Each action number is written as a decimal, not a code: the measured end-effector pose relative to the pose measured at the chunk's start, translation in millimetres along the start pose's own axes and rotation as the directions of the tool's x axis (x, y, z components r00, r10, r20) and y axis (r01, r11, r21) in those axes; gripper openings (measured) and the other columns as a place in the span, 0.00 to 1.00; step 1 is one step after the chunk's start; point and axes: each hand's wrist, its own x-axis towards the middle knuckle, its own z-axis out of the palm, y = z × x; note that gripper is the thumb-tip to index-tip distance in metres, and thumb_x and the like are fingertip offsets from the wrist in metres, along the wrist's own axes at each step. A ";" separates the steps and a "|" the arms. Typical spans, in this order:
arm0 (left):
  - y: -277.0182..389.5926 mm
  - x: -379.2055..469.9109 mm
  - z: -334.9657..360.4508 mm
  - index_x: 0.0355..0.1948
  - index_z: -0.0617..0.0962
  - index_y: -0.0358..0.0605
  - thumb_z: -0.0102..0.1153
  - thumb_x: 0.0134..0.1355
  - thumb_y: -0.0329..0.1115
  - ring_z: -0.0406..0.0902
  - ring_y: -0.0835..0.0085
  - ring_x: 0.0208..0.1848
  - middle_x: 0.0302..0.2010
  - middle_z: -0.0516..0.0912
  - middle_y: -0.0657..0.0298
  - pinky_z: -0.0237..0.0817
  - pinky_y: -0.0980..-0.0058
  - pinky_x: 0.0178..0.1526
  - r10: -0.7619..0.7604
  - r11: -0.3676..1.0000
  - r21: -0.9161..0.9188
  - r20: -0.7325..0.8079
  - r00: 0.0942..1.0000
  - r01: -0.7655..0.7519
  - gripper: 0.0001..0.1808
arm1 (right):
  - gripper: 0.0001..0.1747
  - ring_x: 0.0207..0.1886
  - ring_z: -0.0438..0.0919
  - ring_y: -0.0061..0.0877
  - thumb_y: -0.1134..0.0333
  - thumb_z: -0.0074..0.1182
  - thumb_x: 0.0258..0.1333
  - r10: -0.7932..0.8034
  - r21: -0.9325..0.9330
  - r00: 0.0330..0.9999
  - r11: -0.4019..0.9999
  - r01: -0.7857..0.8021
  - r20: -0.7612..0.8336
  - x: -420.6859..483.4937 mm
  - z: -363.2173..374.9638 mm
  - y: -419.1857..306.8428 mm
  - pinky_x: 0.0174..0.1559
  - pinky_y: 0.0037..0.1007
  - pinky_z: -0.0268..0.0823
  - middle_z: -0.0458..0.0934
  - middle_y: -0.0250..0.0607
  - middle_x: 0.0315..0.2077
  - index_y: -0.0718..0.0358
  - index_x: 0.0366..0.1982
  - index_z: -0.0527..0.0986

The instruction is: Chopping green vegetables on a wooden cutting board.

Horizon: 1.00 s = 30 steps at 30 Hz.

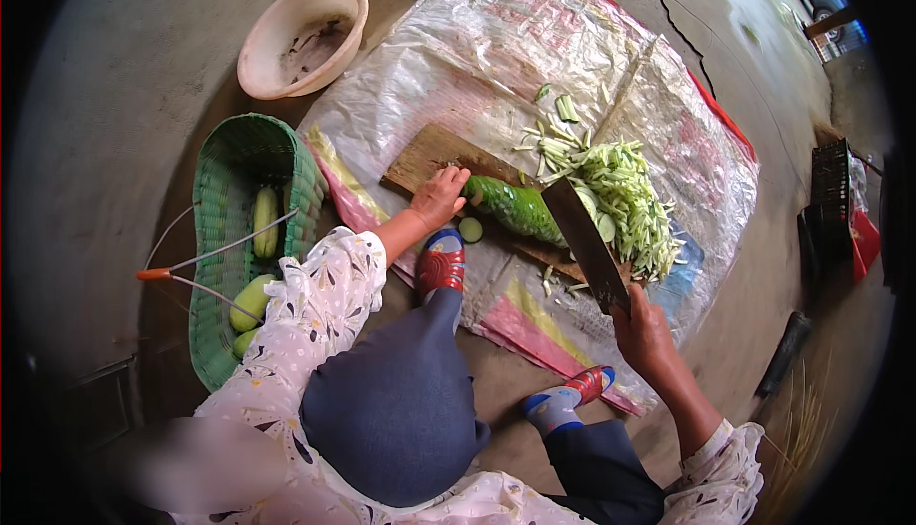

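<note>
A row of overlapping green-skinned cucumber slices (519, 210) lies along a wooden cutting board (436, 149). My left hand (440, 196) is at the row's left end, its fingers and thumb bunched around that end. In my right hand (640, 328) is the handle of a cleaver (587, 246); its broad dark blade slants across the right end of the slices and hides part of them. Beyond the blade, a heap of pale green cucumber shreds (626, 203) spills from the board onto a plastic woven sack (501, 53). One loose round slice (470, 229) sits by the board's near edge.
Left of me stands a green woven basket (207, 253) with several whole pale green gourds or cucumbers (265, 221) inside and a wire handle with an orange grip (154, 275). A stained plastic basin (254, 60) is farther back. A black crate (830, 182) stands at right.
</note>
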 end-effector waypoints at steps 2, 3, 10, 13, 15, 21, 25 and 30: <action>3.2 -1.6 -1.1 0.52 0.70 0.45 0.65 0.49 0.29 0.74 0.54 0.48 0.46 0.73 0.54 0.70 0.63 0.48 -0.022 1.000 -0.021 -0.004 1.000 0.022 0.28 | 0.14 0.26 0.75 0.59 0.75 0.54 0.54 0.049 0.021 0.999 0.999 -0.049 -0.018 -22.8 -3.8 6.5 0.27 0.50 0.65 0.75 0.61 0.21 0.65 0.41 0.64; 4.5 -1.3 -2.0 0.50 0.70 0.45 0.65 0.49 0.28 0.75 0.53 0.47 0.45 0.73 0.54 0.70 0.63 0.48 -0.054 0.998 -0.042 -0.010 0.998 0.054 0.26 | 0.14 0.26 0.75 0.59 0.75 0.54 0.54 0.053 0.024 0.998 0.998 -0.052 -0.024 -31.8 -6.6 9.0 0.27 0.50 0.65 0.75 0.61 0.21 0.65 0.41 0.64; 2.1 -28.0 -22.0 0.38 0.73 0.45 0.62 0.48 0.25 0.77 0.55 0.41 0.35 0.75 0.58 0.70 0.63 0.43 0.202 0.964 -0.195 0.086 0.976 -0.182 0.16 | 0.11 0.25 0.78 0.52 0.76 0.54 0.55 0.203 0.260 0.973 0.950 -0.170 -0.107 -69.3 17.0 8.9 0.25 0.42 0.66 0.76 0.57 0.21 0.67 0.40 0.67; 21.0 -30.2 -18.6 0.40 0.73 0.47 0.63 0.51 0.30 0.78 0.54 0.39 0.34 0.76 0.57 0.70 0.61 0.39 0.255 0.954 -0.227 0.273 0.928 -0.195 0.15 | 0.09 0.22 0.78 0.46 0.76 0.54 0.56 0.308 0.445 0.945 0.865 -0.230 -0.110 -70.8 24.2 3.9 0.24 0.37 0.65 0.75 0.54 0.19 0.67 0.38 0.68; 28.8 -28.7 -14.5 0.41 0.73 0.48 0.64 0.51 0.32 0.78 0.54 0.38 0.34 0.76 0.57 0.70 0.60 0.39 0.190 0.974 -0.177 0.297 0.936 -0.142 0.16 | 0.08 0.22 0.78 0.46 0.76 0.53 0.56 0.254 0.365 0.956 0.912 -0.187 -0.146 -67.4 25.9 11.8 0.24 0.36 0.65 0.75 0.54 0.19 0.68 0.37 0.68; 45.0 -21.7 -6.6 0.43 0.74 0.49 0.65 0.51 0.35 0.79 0.54 0.38 0.31 0.77 0.55 0.72 0.59 0.36 0.066 0.995 0.048 0.376 0.924 -0.090 0.19 | 0.07 0.20 0.77 0.42 0.76 0.53 0.57 0.236 0.376 0.962 0.911 -0.171 -0.136 -68.6 30.4 18.0 0.24 0.35 0.65 0.76 0.52 0.19 0.68 0.37 0.68; 49.3 -22.6 -1.5 0.42 0.75 0.50 0.64 0.50 0.33 0.80 0.56 0.37 0.32 0.76 0.55 0.72 0.58 0.33 0.067 0.977 0.162 0.375 0.925 -0.137 0.17 | 0.06 0.19 0.77 0.37 0.76 0.53 0.57 0.293 0.432 0.951 0.874 -0.224 -0.098 -65.7 28.5 13.2 0.24 0.34 0.65 0.76 0.49 0.18 0.68 0.36 0.68; 49.7 -28.5 2.3 0.39 0.74 0.50 0.64 0.49 0.31 0.79 0.57 0.36 0.34 0.75 0.58 0.72 0.59 0.33 0.129 0.976 0.139 0.258 0.958 -0.169 0.16 | 0.06 0.19 0.77 0.33 0.76 0.53 0.58 0.309 0.431 0.944 0.872 -0.231 -0.119 -65.1 29.7 15.1 0.24 0.33 0.65 0.76 0.48 0.17 0.68 0.36 0.69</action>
